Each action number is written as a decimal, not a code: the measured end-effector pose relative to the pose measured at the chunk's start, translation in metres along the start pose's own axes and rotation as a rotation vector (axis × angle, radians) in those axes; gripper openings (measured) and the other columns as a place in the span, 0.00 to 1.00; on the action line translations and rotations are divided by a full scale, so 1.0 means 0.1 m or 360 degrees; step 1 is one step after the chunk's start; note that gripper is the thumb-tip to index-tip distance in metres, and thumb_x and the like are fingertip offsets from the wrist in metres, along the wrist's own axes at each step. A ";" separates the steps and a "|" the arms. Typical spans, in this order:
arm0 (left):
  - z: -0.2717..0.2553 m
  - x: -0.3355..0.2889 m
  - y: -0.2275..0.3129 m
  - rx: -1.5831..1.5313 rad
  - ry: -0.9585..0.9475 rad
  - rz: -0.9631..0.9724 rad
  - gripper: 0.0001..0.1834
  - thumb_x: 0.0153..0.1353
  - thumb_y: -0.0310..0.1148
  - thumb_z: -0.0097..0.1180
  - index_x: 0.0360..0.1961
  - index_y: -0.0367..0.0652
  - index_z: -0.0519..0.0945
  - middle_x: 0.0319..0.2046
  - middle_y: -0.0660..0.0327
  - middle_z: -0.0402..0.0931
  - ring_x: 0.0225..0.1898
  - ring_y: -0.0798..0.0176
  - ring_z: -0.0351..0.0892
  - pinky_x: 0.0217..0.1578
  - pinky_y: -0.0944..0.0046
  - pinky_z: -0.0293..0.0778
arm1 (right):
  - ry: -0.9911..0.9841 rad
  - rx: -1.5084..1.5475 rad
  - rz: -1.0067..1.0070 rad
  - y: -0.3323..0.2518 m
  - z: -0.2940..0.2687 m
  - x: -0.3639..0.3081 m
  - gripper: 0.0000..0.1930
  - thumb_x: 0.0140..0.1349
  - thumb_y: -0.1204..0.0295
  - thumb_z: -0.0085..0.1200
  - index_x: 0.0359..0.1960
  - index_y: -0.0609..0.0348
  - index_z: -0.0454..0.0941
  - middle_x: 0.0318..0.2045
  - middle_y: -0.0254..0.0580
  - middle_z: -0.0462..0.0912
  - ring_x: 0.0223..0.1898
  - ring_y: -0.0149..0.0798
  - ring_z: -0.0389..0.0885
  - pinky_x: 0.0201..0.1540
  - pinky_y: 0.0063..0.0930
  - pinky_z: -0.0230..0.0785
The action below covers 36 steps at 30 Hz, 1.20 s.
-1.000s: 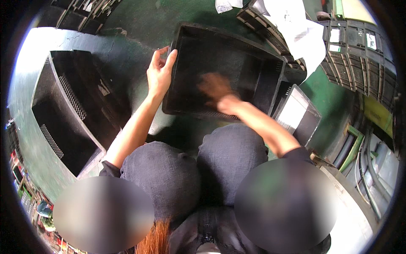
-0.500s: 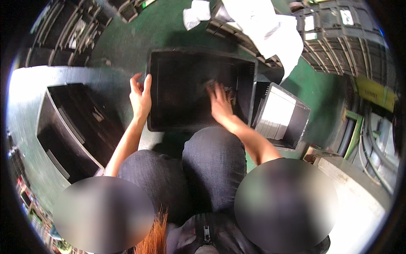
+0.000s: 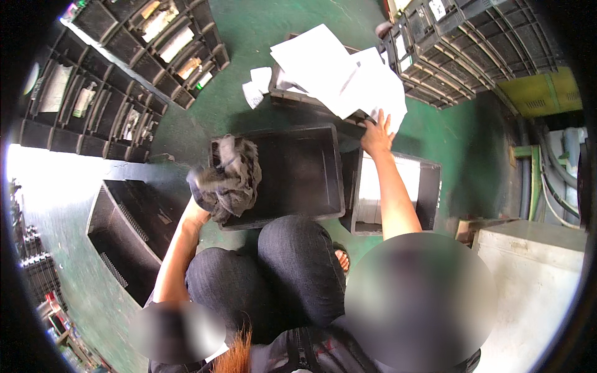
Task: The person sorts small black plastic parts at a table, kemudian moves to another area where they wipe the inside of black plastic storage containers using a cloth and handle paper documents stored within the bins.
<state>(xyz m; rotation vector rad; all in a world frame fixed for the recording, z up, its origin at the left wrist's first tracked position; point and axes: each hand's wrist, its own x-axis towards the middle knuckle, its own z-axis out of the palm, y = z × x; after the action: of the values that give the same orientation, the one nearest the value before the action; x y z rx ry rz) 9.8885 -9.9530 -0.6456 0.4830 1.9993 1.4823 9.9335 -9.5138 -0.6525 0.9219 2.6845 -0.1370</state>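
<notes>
Rag (image 3: 231,180) filled the left hand (image 3: 205,205), a dark grey, crumpled cloth bunched up and clamped in the fingers, draped over the left rim of a black plastic crate (image 3: 292,177). That crate sat on the green floor (image 3: 249,93) just beyond the person's knees (image 3: 273,273), its inside dark and bare where it showed. The right hand (image 3: 377,135) was stretched forward past the crate's far right corner, fingers spread apart and flat, touching the lower edge of a pile of white paper sheets (image 3: 339,74). The sheets lay heaped over another black tray (image 3: 311,102) beyond the crate. Under the right forearm stood a second black crate (image 3: 429,193) with a pale lining inside, just beside the first one. To the person's left lay a black crate on its side (image 3: 134,230), apart from the others. Farther off, at the upper left, a black rack of many small compartments (image 3: 99,93) held pale items. At the upper right, stacked black crates (image 3: 472,43) stood near a yellow-green surface, and a pale grey box (image 3: 535,273) sat at the lower right.
</notes>
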 end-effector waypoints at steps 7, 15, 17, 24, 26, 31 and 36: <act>-0.28 -0.47 1.00 -0.1037 0.0072 -0.0023 0.31 0.50 0.33 0.61 0.56 0.37 0.66 0.51 0.56 0.71 0.49 0.60 0.73 0.53 0.61 0.68 | 0.0982 0.0355 -0.0614 -0.19 -0.10 -0.47 0.22 0.55 0.73 0.49 0.54 0.55 0.67 0.55 0.36 0.68 0.57 0.36 0.66 0.59 0.57 0.48; -0.36 -1.06 1.68 -0.0785 0.0626 0.0357 0.32 0.52 0.42 0.60 0.54 0.34 0.67 0.47 0.55 0.73 0.46 0.61 0.74 0.48 0.63 0.71 | 0.0227 0.0604 -0.1797 -1.12 1.10 -1.47 0.08 0.53 0.68 0.48 0.32 0.53 0.79 0.37 0.40 0.77 0.44 0.42 0.74 0.50 0.43 0.63; -0.32 -1.19 1.82 -0.0638 0.0734 0.0291 0.31 0.52 0.41 0.59 0.53 0.31 0.67 0.45 0.55 0.74 0.44 0.62 0.75 0.46 0.64 0.73 | -0.0544 0.1017 -0.1558 -1.15 1.39 -1.43 0.09 0.52 0.68 0.49 0.33 0.52 0.80 0.36 0.39 0.77 0.42 0.43 0.75 0.48 0.38 0.67; -0.12 -1.52 1.49 -0.0741 0.1209 0.0087 0.24 0.58 0.37 0.53 0.53 0.35 0.68 0.45 0.56 0.74 0.44 0.61 0.74 0.46 0.62 0.72 | -0.0318 0.0870 -0.1511 -1.33 1.28 -1.21 0.15 0.50 0.65 0.56 0.41 0.47 0.77 0.51 0.44 0.70 0.54 0.49 0.68 0.53 0.44 0.64; -0.09 -1.58 1.46 -0.0802 0.1105 0.0128 0.23 0.59 0.36 0.52 0.53 0.37 0.69 0.46 0.56 0.73 0.46 0.60 0.73 0.48 0.61 0.71 | -0.0286 0.0349 -0.1057 -1.33 1.15 -1.32 0.30 0.48 0.62 0.60 0.56 0.41 0.66 0.63 0.48 0.53 0.64 0.56 0.50 0.58 0.62 0.53; -0.04 -1.50 1.57 -0.0727 0.0932 0.0157 0.26 0.58 0.39 0.53 0.53 0.33 0.69 0.46 0.56 0.74 0.45 0.62 0.73 0.47 0.63 0.70 | -0.0392 0.0295 -0.0949 -1.30 1.41 -1.25 0.40 0.46 0.58 0.63 0.62 0.40 0.56 0.66 0.50 0.42 0.67 0.56 0.38 0.59 0.69 0.44; -0.17 -1.41 1.43 0.0314 0.1016 0.0213 0.23 0.58 0.38 0.54 0.51 0.34 0.71 0.46 0.56 0.74 0.46 0.63 0.73 0.48 0.65 0.70 | 0.0874 0.0686 -0.0744 -1.08 0.84 -1.07 0.31 0.47 0.73 0.56 0.56 0.58 0.61 0.55 0.57 0.63 0.55 0.57 0.63 0.57 0.42 0.60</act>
<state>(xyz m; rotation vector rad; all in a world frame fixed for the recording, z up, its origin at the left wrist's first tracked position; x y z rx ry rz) 9.9760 -10.0065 -0.4720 0.2367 2.6684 1.6728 9.9683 -9.6778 -0.7002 0.4480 3.4308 -0.6729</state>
